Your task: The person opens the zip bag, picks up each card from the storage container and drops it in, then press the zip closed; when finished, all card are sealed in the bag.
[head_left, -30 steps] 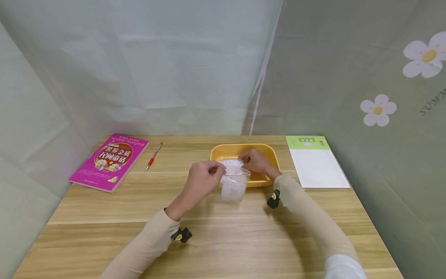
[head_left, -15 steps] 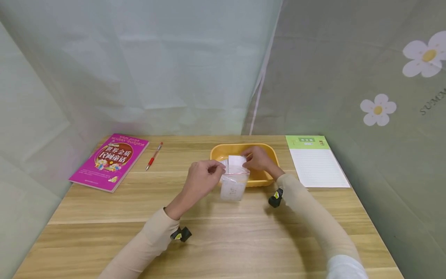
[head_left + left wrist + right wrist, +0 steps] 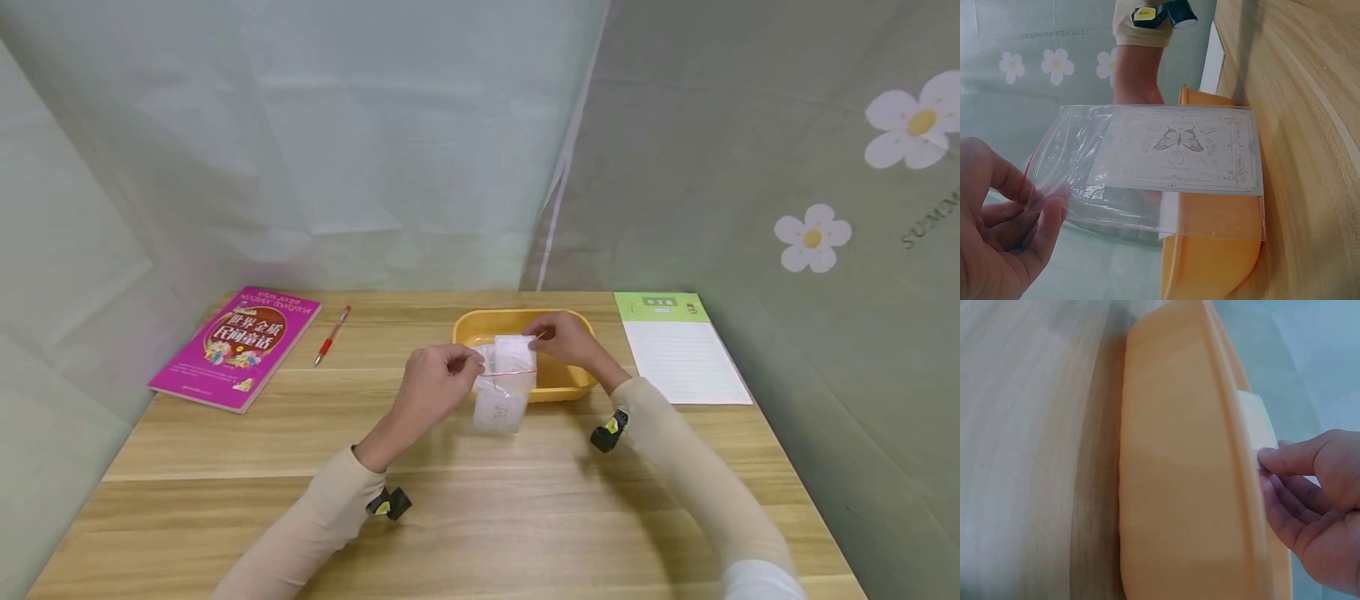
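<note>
Left grip (image 3: 438,375) pinches the clear bag (image 3: 1079,156) above the counter (image 3: 487,517), a butterfly card (image 3: 1175,150) inside; right grip (image 3: 566,340) pinches a white card (image 3: 514,350) over the yellow tray (image 3: 562,393); one card is bagged, the other seemingly not.

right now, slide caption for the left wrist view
Left hand pinches a clear bag, butterfly card inside, yellow tray behind.
</note>
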Demonstrator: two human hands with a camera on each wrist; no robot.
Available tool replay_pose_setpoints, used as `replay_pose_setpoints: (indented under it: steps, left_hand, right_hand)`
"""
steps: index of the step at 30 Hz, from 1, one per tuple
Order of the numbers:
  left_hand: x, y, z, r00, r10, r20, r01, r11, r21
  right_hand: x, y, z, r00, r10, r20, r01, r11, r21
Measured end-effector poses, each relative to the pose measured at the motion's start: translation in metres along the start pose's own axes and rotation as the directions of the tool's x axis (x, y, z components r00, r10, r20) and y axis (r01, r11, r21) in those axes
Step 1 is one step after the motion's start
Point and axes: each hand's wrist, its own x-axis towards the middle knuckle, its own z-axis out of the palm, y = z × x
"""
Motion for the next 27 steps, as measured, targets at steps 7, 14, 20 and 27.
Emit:
replay_pose_setpoints:
  steps: [7,14,20,27]
  left_hand:
    - [0.001,0.000,0.000,1.000,0.006,0.000,-0.006,1.000,0.002]
    - [0.001,0.001,0.000,1.000,-0.008,0.006,0.008,1.000,0.000]
    - [0.000,0.002,0.000,1.000,-0.015,0.009,0.015,1.000,0.012]
    - [0.001,0.002,0.001,1.000,-0.012,0.011,0.012,1.000,0.010]
  right_hand:
    - [-0.009,-0.005,-0.008,0.998,-0.061,-0.013,0.062,0.998,0.019]
    - [-0.016,-0.014,-0.017,0.997,-0.068,-0.029,0.070,0.994,0.078]
    - [-0.022,-0.020,-0.026,0.999,-0.032,-0.044,0.036,0.996,0.083]
    - [-0.026,-0.026,-0.034,0.998,-0.010,-0.060,0.015,0.996,0.085]
